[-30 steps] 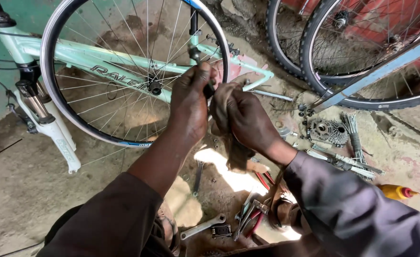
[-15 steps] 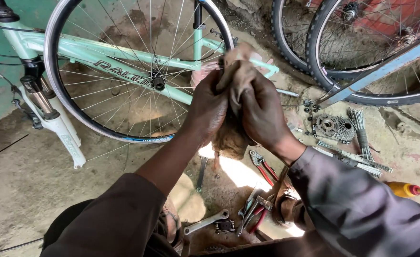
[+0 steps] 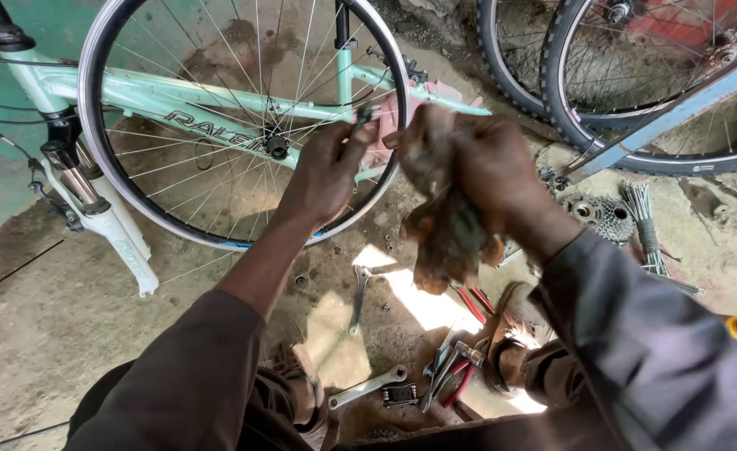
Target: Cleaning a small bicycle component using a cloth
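Note:
My left hand (image 3: 328,171) pinches a small dark metal part (image 3: 362,117) between its fingertips, held up in front of the spoked bicycle wheel (image 3: 218,125). My right hand (image 3: 477,163) is closed around a dirty brown rag (image 3: 448,234) that hangs down below it, just right of the left hand. The two hands are a little apart. Behind them lies a pale green bicycle frame (image 3: 168,96) with a white front fork (image 3: 109,225).
Wrenches (image 3: 358,296) (image 3: 367,387), red-handled pliers (image 3: 456,376) and a small multi-tool (image 3: 400,393) lie on the dirt floor near my sandalled feet. A cassette of sprockets (image 3: 598,213), a bundle of spokes (image 3: 644,225) and a blue bicycle with two wheels (image 3: 661,92) are at right.
My hands were pressed together with the rag wrapped over the part. They have separated: the left hand now holds the part alone and the right hand has drawn the rag away to the right.

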